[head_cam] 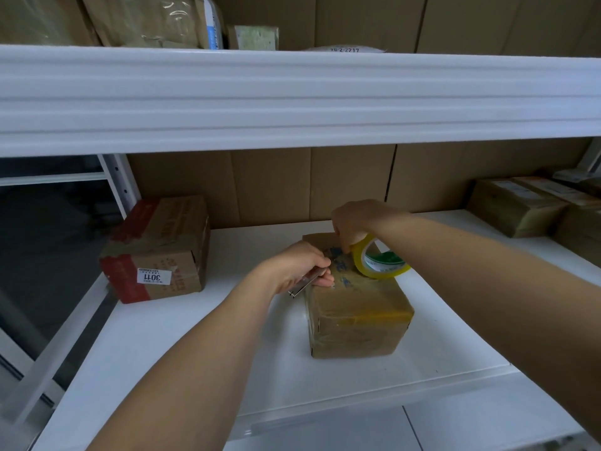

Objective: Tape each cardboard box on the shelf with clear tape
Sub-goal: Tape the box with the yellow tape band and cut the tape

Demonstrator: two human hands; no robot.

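Note:
A small cardboard box (357, 317), wrapped in clear tape with blue writing on top, sits in the middle of the white shelf (201, 346). My right hand (356, 222) grips a roll of clear yellowish tape (380, 260) that stands on the box's top. My left hand (299, 266) holds a small metal cutter (304, 283) at the box's top left edge, fingertips touching the tape strip there.
A larger box with red tape and a "3011" label (156, 252) stands at the shelf's left end. More taped boxes (527, 206) sit at the right. A white shelf beam (292, 99) runs overhead, with parcels (149, 21) above. Cardboard sheets line the back.

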